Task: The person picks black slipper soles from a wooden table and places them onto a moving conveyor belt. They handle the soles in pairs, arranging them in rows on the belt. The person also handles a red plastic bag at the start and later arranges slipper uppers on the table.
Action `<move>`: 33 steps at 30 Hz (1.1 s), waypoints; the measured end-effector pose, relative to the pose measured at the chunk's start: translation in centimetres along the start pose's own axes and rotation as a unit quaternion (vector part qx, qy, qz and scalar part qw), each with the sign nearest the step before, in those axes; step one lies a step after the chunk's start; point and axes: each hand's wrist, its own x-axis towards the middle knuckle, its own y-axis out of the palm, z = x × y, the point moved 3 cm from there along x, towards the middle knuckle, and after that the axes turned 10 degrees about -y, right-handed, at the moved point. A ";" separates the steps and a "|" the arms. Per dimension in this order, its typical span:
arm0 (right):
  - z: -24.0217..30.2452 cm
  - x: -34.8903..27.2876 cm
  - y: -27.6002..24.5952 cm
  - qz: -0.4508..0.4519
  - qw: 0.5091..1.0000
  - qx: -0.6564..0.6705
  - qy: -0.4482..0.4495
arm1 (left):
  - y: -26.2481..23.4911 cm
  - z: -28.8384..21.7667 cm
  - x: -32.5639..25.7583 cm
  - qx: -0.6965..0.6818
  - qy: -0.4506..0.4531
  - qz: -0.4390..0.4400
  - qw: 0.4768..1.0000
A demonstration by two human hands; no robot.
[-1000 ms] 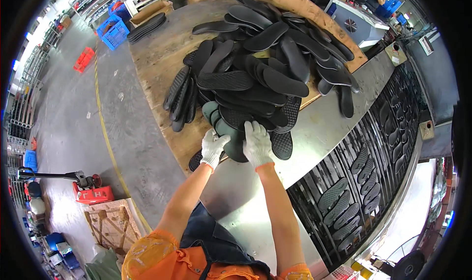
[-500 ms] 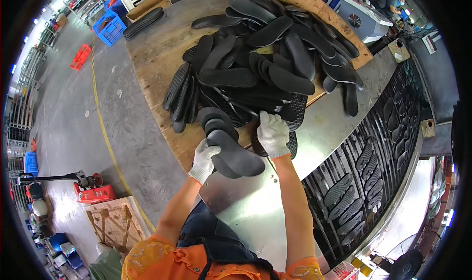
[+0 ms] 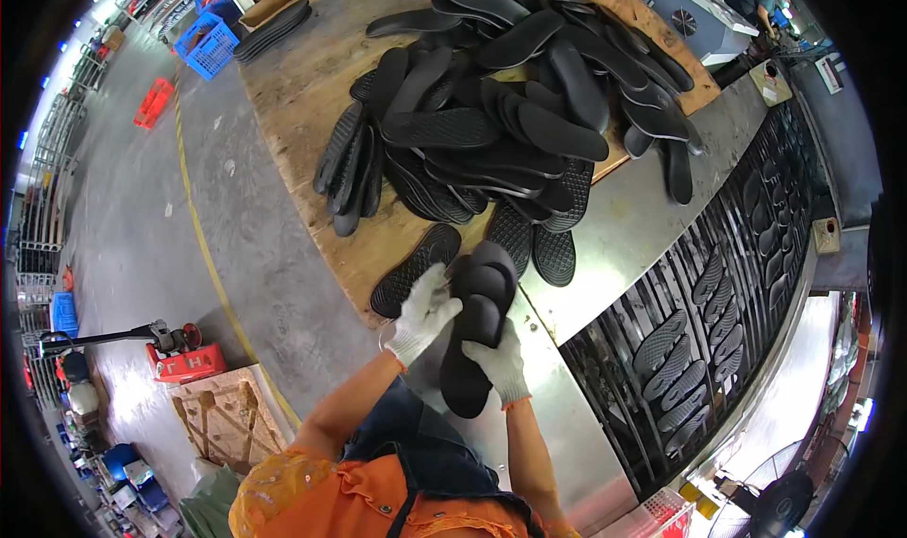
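Note:
A small stack of black shoe insoles [image 3: 477, 325] stands nearly lengthwise before me, over the metal tabletop. My right hand [image 3: 501, 361], in a white knit glove, grips its right side with the thumb across the top insole. My gloved left hand [image 3: 423, 316] is at the stack's left edge, fingers stretched out and thumb apart. Beyond the hands lie loose insoles with patterned undersides: one insole [image 3: 416, 272] at the left, another insole [image 3: 555, 255] at the right. A large heap of black insoles [image 3: 501, 127] covers the wooden board behind them.
To the right is a dark slatted surface [image 3: 624, 387] carrying rows of insoles [image 3: 675, 387]. A blue crate [image 3: 206, 47] and a red crate [image 3: 154, 103] are on the floor at far left. A red pallet jack [image 3: 187, 360] stands left. A person [image 3: 759, 7] works at far right.
The stack has come nearer and turned more upright. My right hand has left the heap and taken hold of the stack; my left hand has shifted right and loosened its fingers.

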 end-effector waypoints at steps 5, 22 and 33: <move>0.6 -1.8 -3.0 -0.084 0.989 -0.104 0.060 | -3.7 -5.2 1.0 0.533 0.096 -0.217 0.812; 0.7 -4.4 0.1 -0.182 0.949 -0.253 0.036 | 2.6 6.3 -2.1 0.093 0.003 0.088 0.992; -8.1 -4.5 -1.3 -0.219 0.975 0.034 -0.012 | 4.4 4.8 -4.0 0.010 -0.116 0.188 0.975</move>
